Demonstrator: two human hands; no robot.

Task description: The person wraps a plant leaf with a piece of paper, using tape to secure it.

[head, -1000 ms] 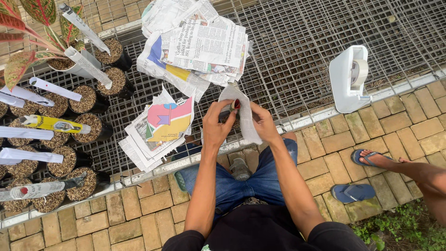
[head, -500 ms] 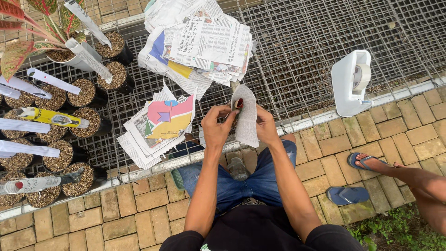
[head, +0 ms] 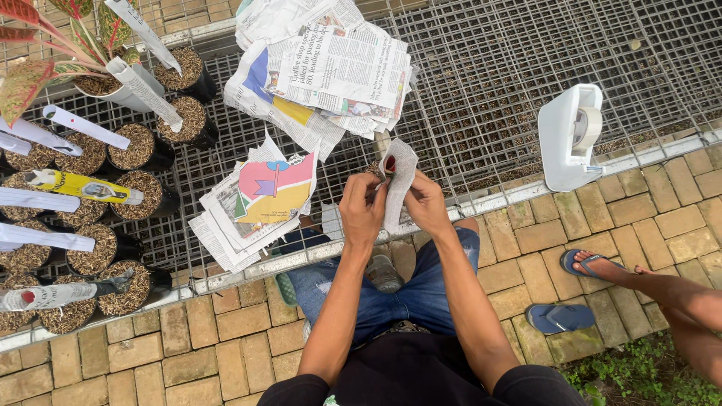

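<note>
Both my hands are closed on a strip of grey-white newspaper [head: 399,184] wrapped around a small plant with a red leaf [head: 389,164], which peeks out at the top of the wrap. My left hand [head: 362,207] pinches the left edge of the paper with fingers curled, and my right hand [head: 426,204] grips the right edge, so the bundle hangs upright between them, just above the near edge of the grey wire-mesh surface [head: 526,68].

To the left of my hands lies a loose stack of newspaper sheets with a pink, yellow and blue picture on top [head: 259,199]. Farther back on the mesh rests a bigger heap of crumpled newspaper pages [head: 331,68]. At the left stand rows of black plastic pots filled with brown husk [head: 139,146], each with a plant rolled in paper lying across it; one roll is yellow [head: 83,186]. A white pot with red-and-green leaves [head: 45,53] stands in the far left corner. To my right, a white tape dispenser with a roll of clear tape [head: 570,135] sits on the mesh edge.

Below, my blue jeans [head: 391,293] cover my knees above the brick paving [head: 210,331]. Another person's foot in a blue sandal [head: 594,265] rests on the bricks at the right, with a second blue sandal [head: 558,317] lying empty near it.
</note>
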